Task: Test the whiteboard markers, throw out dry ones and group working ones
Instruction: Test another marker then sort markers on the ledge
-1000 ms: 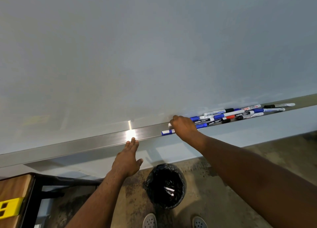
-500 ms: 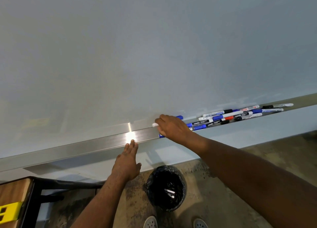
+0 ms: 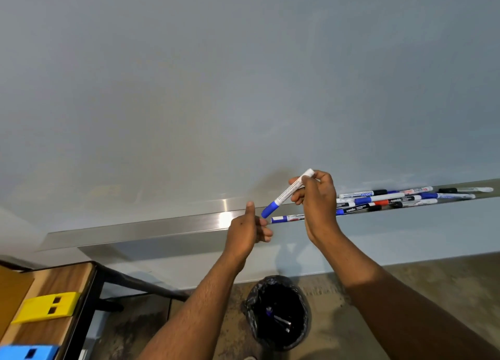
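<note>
Right hand (image 3: 315, 197) pinched, left hand (image 3: 247, 231) half-curled.

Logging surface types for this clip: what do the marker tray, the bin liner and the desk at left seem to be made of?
The marker tray looks like brushed metal, probably aluminium: silvery with a bright glare streak. The bin liner seems thin black plastic film, crinkled and faintly glossy at the rim. The desk shows a wood-grain top, possibly laminate rather than solid wood, with a dark frame that may be metal.

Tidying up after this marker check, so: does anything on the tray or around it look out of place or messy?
Mostly orderly. The markers on the tray lie in a loose overlapping heap, not sorted groups. One blue marker sits apart at the ledge's front edge. A few markers lie in the bin, as expected.
</note>
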`<state>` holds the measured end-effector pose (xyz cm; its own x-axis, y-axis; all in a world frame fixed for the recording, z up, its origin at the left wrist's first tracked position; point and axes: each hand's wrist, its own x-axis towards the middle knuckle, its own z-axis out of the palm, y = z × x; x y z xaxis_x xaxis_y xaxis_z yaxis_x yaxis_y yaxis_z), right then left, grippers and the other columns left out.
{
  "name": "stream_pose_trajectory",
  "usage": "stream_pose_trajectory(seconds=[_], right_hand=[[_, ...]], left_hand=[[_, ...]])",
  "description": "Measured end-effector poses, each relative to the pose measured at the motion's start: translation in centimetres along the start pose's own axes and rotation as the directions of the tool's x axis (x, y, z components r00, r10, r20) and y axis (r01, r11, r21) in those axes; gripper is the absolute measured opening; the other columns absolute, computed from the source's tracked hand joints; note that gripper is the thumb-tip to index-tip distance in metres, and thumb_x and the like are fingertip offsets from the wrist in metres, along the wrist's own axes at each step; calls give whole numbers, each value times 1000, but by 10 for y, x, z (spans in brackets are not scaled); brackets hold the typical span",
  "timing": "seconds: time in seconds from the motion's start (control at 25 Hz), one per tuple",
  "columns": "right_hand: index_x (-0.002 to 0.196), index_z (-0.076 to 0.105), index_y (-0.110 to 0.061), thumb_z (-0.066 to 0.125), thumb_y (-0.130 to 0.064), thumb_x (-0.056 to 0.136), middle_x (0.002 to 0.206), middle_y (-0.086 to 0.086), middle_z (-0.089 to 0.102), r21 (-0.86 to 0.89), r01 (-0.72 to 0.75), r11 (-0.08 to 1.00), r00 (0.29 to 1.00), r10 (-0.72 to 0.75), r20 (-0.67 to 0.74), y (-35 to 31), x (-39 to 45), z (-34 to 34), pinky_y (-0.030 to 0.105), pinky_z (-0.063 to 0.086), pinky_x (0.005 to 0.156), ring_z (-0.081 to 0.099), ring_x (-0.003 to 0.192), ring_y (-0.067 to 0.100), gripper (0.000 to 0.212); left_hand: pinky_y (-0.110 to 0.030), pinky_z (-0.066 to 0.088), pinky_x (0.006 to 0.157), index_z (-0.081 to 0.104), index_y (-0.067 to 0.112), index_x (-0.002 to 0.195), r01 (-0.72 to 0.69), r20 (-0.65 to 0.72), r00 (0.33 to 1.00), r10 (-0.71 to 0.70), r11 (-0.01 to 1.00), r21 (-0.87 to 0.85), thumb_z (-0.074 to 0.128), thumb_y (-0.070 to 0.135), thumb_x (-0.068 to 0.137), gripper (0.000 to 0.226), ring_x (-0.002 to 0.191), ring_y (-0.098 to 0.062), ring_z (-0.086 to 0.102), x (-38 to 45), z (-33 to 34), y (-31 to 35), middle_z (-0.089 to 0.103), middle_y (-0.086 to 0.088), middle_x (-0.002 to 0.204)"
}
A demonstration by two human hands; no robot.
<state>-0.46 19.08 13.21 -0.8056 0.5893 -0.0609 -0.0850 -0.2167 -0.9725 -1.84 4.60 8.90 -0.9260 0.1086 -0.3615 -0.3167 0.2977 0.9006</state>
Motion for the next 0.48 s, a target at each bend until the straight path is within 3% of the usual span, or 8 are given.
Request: stream_pose_trajectory(seconds=[0.12,0.2,0.36,0.48], right_hand=[[101,54,-14,48,-10,97,83,9,73,43,-56,997,998,54,43,5,-9,-7,25,48,55,55,54,14,7],[97,56,-13,51,-13,98,81,10,70,80,-110,991,991,103,81,6,-16,-7,25,48,55,54,55,14,6],[71,54,-12,59,-28,95,49,-1,47,-95,-226,970,966,235,110,7,-30,-8,23,36,43,41,42,11,30],[66,54,-11,60,-23,94,40,-3,40,-64,-308,949,946,313,88,7,-38,4,21,30,37,34,34,9,31]], left_hand=[[-29,46,53,58,8,73,53,18,999,-50,982,-182,30,55,99,60,47,-18,52,-19,18,14,57,-8,56],[-27,35,47,52,12,70,72,-13,997,-78,965,-254,39,49,99,49,43,-14,38,-25,25,18,44,-2,50],[-26,27,46,47,12,69,55,-12,998,-61,949,-311,45,39,98,39,42,-13,30,-30,30,22,36,1,47],[-27,25,49,46,11,66,45,-94,993,-75,955,-293,42,29,96,35,45,-14,28,-31,42,32,34,0,49]])
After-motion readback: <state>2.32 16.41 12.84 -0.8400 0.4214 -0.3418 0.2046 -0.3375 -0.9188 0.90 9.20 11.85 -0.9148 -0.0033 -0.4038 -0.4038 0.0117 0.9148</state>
